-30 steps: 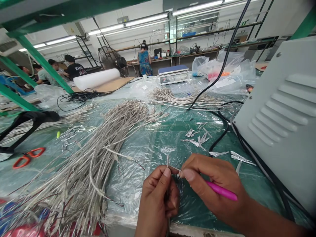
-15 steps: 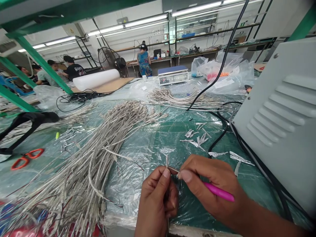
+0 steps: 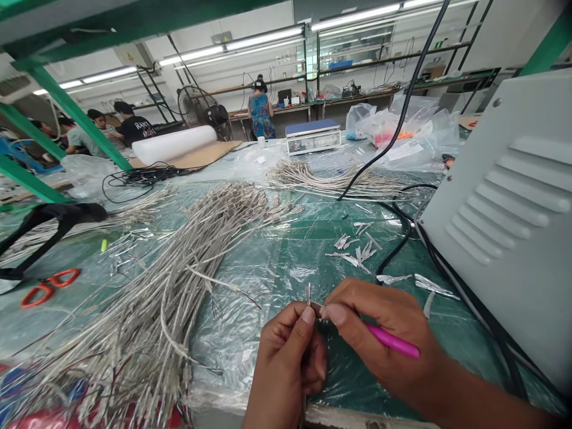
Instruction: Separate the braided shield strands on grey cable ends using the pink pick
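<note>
The cable end [image 3: 308, 293] is pinched upright by the left hand [image 3: 288, 351], tip at 12 o'clock of the thumb, and is now shifted slightly toward the right hand [image 3: 384, 325] at 3 o'clock, where a pink tool [image 3: 395, 342] is gripped, fingertips closed. Gap is narrowed, so close work is presumably ongoing; tool contact cannot be told.

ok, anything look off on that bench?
Just untidiness: silvery strips lie scattered beyond the right hand, loose rather than gathered, and a stray cable juts sideways from the large bundle. No damage that I can make out.
</note>
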`<state>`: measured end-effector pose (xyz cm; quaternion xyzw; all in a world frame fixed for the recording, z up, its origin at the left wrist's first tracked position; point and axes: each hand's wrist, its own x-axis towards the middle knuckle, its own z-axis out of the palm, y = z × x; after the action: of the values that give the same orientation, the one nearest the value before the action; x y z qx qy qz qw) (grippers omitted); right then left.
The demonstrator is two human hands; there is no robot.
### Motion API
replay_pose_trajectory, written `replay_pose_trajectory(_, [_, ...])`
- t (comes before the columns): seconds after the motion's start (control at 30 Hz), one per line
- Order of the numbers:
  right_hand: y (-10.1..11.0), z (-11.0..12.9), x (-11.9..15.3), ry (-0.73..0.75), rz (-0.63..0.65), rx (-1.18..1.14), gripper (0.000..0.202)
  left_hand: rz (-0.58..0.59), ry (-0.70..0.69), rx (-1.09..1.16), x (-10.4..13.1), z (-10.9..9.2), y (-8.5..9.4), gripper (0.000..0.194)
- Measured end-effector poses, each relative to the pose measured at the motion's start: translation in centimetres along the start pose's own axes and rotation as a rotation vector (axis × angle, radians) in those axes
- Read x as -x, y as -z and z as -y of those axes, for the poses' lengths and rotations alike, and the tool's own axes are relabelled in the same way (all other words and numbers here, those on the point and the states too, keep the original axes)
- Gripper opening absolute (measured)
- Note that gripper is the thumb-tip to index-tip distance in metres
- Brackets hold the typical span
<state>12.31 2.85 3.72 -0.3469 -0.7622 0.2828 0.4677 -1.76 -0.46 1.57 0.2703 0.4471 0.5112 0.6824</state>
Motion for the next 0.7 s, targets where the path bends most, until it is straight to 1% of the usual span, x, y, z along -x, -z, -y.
replay_pose_trajectory(0.13, [0.2, 0.0, -0.1, -0.049, -0.056, 0.089, 0.025, -0.005, 0.011, -0.07, 0.0, -0.1, -0.3, 0.023])
replay_pose_trajectory(0.2, [0.1, 0.0, -0.1, -0.049, -0.07, 0.124, 0.026, -0.021, 0.003, -0.102, 0.0, 0.0, -0.3, 0.024])
replay_pose_trajectory(0.3, [-0.1, -0.1, 0.2, -0.009, -0.044, 0.148, 0.025, -0.039, -0.035, -0.145, 0.0, 0.3, -0.3, 0.027])
replay_pose_trajectory(0.4, [-0.3, -0.2, 0.3, 0.024, -0.012, 0.174, 0.024, -0.026, -0.087, -0.158, 0.0, 0.6, -0.2, 0.029])
replay_pose_trajectory(0.5, [0.3, -0.7, -0.2, 0.035, -0.011, 0.203, 0.023, -0.018, -0.115, -0.155, 0.2, 0.9, 0.0, 0.028])
replay_pose_trajectory(0.57, [1.2, -1.5, -0.9, 0.014, -0.113, 0.25, 0.023, -0.02, -0.104, -0.149, 0.3, 0.9, 0.1, 0.026])
replay_pose_trajectory(0.63, [2.1, -2.2, -1.6, -0.091, -0.315, 0.322, 0.027, -0.029, -0.086, -0.106, 0.5, 0.8, 0.3, 0.024])
replay_pose_trajectory(0.67, [2.4, -2.4, -1.8, -0.155, -0.386, 0.332, 0.03, -0.033, -0.079, -0.073, 0.6, 0.7, 0.3, 0.024])
replay_pose_trajectory(0.7, [2.5, -2.4, -1.8, -0.199, -0.395, 0.302, 0.032, -0.033, -0.073, -0.039, 0.7, 0.6, 0.3, 0.023])
